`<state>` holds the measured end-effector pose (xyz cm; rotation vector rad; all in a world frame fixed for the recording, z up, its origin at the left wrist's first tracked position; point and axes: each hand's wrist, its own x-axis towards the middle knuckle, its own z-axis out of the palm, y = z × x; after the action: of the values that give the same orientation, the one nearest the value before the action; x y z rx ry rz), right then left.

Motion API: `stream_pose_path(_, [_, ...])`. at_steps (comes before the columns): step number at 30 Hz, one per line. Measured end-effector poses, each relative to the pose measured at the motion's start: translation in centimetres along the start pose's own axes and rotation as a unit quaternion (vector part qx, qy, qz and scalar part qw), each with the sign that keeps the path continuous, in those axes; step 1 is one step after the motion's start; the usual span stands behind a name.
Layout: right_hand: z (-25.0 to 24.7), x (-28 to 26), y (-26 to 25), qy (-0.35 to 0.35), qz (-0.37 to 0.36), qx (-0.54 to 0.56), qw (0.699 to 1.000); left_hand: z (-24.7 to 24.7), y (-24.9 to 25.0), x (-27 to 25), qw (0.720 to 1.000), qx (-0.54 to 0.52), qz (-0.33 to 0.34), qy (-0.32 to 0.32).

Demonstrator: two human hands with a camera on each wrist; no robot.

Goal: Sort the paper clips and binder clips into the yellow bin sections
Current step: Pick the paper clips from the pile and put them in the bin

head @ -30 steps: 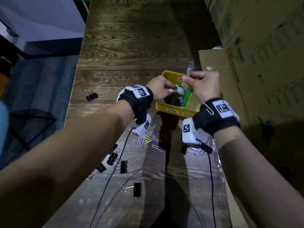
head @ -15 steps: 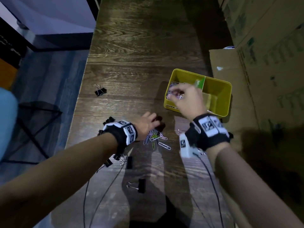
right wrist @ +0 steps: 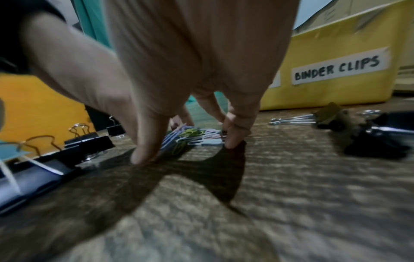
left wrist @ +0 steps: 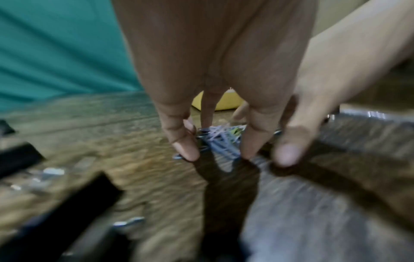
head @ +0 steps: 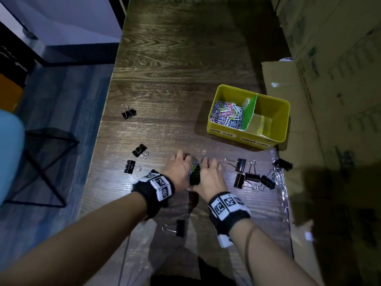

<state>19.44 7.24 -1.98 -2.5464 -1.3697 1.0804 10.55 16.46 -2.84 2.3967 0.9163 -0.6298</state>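
Note:
The yellow bin (head: 212, 118) stands at the right of the table, split by a green divider (head: 250, 112). Its left section holds a heap of coloured paper clips (head: 226, 116); the right section (head: 268, 122), labelled BINDER CLIPS (right wrist: 336, 68), looks bare. A small pile of loose paper clips (head: 194, 169) (left wrist: 221, 140) (right wrist: 192, 137) lies on the table between my hands. My left hand (head: 181, 168) (left wrist: 224, 152) and right hand (head: 208, 172) (right wrist: 188, 150) cup the pile from either side, fingertips on the wood. Neither hand has lifted a clip.
Black binder clips lie scattered: one far left (head: 128, 113), two by my left wrist (head: 140, 151) (head: 131, 166), several right of my hand (head: 251, 176), one near my forearms (head: 179, 228). Cardboard boxes (head: 329, 100) border the right; the table's left edge (head: 99, 141) drops to the floor.
My right hand left the bin's paper clip section and came down to the loose pile. My left hand stayed at the pile and now faces the right hand across it.

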Motion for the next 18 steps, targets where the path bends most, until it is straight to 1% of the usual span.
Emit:
stream_pose_path(3, [-0.6, 0.7, -0.6, 0.038, -0.027, -0.011, 0.999, 0.4, 1.8, 0.2, 0.999, -0.037, -0.013, 0.027])
stream_pose_path(6, [-0.7, 1.0, -0.3, 0.037, -0.058, -0.027, 0.997, 0.5, 1.7, 0.0, 0.997, -0.053, 0.003, 0.062])
stream_pose_path(8, [-0.6, 1.1, 0.0, 0.042, -0.075, -0.032, 0.996, 0.7, 1.1, -0.1, 0.997, -0.048, 0.013, 0.065])
stream_pose_path(10, [-0.6, 1.3, 0.6, 0.037, -0.074, -0.010, 0.997, 0.6, 0.5, -0.1, 0.997, -0.039, 0.022, 0.059])
stream_pose_path(12, [-1.0, 1.4, 0.9, 0.015, -0.070, 0.006, 0.997, 0.2, 0.2, -0.1, 0.998, -0.037, 0.036, 0.038])
stream_pose_path(14, [-1.6, 1.5, 1.1, -0.006, -0.095, -0.025, 0.995, -0.3, -0.2, 0.0, 0.998, -0.035, 0.042, 0.027])
stream_pose_path(15, [-1.7, 1.5, 1.1, -0.006, -0.108, -0.039, 0.993, -0.6, -0.3, 0.0, 0.998, -0.041, 0.036, 0.028])
stream_pose_path(18, [-1.6, 1.6, 1.4, 0.003, -0.124, -0.050, 0.991, -1.1, -0.8, 0.1, 0.995, -0.066, 0.027, 0.063])
